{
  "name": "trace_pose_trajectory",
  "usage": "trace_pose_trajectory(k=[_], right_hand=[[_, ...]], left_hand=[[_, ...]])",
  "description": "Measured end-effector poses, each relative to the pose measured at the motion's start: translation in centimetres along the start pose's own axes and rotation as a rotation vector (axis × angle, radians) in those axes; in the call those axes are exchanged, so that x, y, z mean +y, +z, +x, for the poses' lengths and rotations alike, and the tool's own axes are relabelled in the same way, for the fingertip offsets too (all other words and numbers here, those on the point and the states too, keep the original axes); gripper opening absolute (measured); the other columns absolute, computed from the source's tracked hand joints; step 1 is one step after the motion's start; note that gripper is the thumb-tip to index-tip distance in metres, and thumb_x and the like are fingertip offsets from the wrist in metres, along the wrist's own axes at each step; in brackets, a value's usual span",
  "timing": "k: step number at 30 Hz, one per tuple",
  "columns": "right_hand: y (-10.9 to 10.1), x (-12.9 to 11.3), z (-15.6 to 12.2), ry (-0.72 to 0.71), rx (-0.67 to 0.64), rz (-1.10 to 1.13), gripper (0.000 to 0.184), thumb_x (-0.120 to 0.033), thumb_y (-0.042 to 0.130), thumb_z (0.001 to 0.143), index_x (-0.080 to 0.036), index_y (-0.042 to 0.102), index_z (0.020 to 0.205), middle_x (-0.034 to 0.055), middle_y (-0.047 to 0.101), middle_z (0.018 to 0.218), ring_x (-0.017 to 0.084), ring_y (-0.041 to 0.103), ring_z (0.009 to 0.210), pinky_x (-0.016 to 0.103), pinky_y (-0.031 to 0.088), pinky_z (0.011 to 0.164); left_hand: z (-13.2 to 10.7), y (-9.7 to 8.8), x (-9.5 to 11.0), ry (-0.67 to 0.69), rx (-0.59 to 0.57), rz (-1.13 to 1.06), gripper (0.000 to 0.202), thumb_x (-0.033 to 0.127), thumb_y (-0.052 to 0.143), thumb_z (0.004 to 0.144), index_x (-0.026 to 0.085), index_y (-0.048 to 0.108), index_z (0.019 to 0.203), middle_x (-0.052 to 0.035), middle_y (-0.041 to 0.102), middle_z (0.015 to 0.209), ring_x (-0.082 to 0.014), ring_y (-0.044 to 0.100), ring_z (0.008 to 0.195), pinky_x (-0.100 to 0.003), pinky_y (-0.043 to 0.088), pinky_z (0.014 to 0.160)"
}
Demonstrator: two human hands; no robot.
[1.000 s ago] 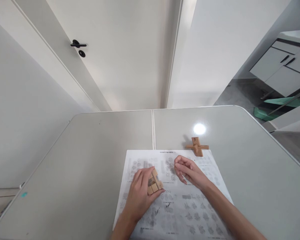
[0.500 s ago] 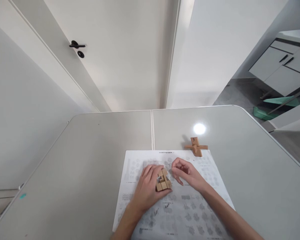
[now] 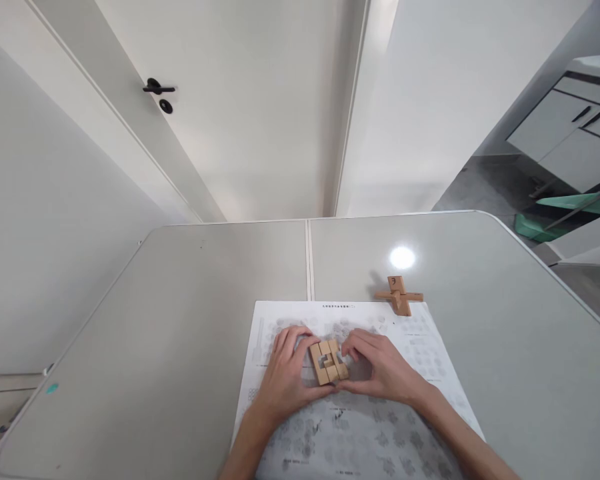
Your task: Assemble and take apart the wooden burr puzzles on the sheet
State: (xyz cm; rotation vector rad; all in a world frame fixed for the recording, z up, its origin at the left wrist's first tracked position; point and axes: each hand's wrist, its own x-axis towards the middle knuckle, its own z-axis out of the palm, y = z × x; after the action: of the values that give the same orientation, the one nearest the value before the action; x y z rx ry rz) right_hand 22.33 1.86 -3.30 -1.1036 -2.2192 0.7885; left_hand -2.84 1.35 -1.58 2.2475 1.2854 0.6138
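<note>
A small bundle of notched wooden puzzle pieces (image 3: 329,362) lies on a printed paper sheet (image 3: 360,427) near the table's front. My left hand (image 3: 285,380) grips the bundle from its left side, fingers curled around it. From the right, my right hand (image 3: 380,370) closes in on the same bundle, its fingertips pressing against the bundle's right edge. An assembled wooden cross puzzle (image 3: 398,296) stands apart, just beyond the sheet's far right corner.
The grey folding table (image 3: 180,300) has a seam down its middle and rounded corners. Behind it are a white door with a black handle (image 3: 157,88) and a white wall. Grey cabinets (image 3: 570,133) and a green object stand at the right.
My left hand slid the wooden pieces to the right and laid them flatter on the sheet. My right hand came down and closed on their right side.
</note>
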Motion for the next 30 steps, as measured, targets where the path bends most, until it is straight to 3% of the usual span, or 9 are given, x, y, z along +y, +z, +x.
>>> trace_pose_trajectory(k=[7, 13, 18, 27, 30], right_hand=[[0.25, 0.09, 0.23, -0.042, -0.028, -0.079, 0.025, -0.035, 0.082, 0.090, -0.022, 0.062, 0.096, -0.0005, 0.059, 0.082, 0.018, 0.054, 0.070, 0.029, 0.035, 0.061], [-0.41, 0.01, 0.28, 0.048, -0.031, 0.147, 0.023, -0.042, 0.077, 0.095, -0.022, 0.064, 0.094, -0.0008, 0.058, 0.079, 0.017, 0.054, 0.067, 0.027, 0.039, 0.060], [-0.53, 0.09, 0.20, 0.127, -0.013, 0.286, 0.024, -0.044, 0.076, 0.095, -0.023, 0.066, 0.094, 0.0004, 0.060, 0.080, 0.016, 0.054, 0.067, 0.026, 0.043, 0.058], [-0.38, -0.27, 0.26, 0.165, 0.064, 0.409, 0.027, -0.046, 0.070, 0.099, -0.025, 0.072, 0.116, 0.0014, 0.064, 0.077, 0.016, 0.056, 0.060, 0.026, 0.045, 0.051], [-0.41, -0.71, 0.50, 0.136, 0.094, 0.420, 0.030, -0.045, 0.061, 0.105, -0.026, 0.072, 0.125, 0.0056, 0.069, 0.088, 0.017, 0.060, 0.063, 0.027, 0.047, 0.050]], left_hand=[[-0.01, -0.22, -0.07, -0.016, -0.002, -0.062, 0.071, 0.047, 0.095, 0.070, 0.025, 0.062, 0.129, -0.0106, 0.060, 0.129, -0.0332, 0.056, 0.123, -0.049, 0.050, 0.106], [-0.25, -0.73, -0.47, -0.185, 0.062, -0.280, 0.069, 0.049, 0.093, 0.073, 0.030, 0.064, 0.132, -0.0089, 0.058, 0.131, -0.0299, 0.061, 0.120, -0.043, 0.053, 0.103], [-0.38, -0.97, -0.92, -0.278, 0.174, -0.433, 0.069, 0.046, 0.092, 0.075, 0.030, 0.061, 0.134, -0.0090, 0.058, 0.133, -0.0246, 0.064, 0.103, -0.042, 0.054, 0.099], [-0.49, -0.67, -0.71, -0.325, 0.172, -0.492, 0.066, 0.028, 0.085, 0.080, 0.034, 0.057, 0.139, -0.0061, 0.061, 0.134, -0.0227, 0.064, 0.105, -0.043, 0.053, 0.101], [-0.37, -0.74, -0.54, -0.301, 0.170, -0.465, 0.065, 0.030, 0.087, 0.080, 0.033, 0.058, 0.138, -0.0060, 0.063, 0.134, -0.0233, 0.065, 0.106, -0.042, 0.054, 0.100]])
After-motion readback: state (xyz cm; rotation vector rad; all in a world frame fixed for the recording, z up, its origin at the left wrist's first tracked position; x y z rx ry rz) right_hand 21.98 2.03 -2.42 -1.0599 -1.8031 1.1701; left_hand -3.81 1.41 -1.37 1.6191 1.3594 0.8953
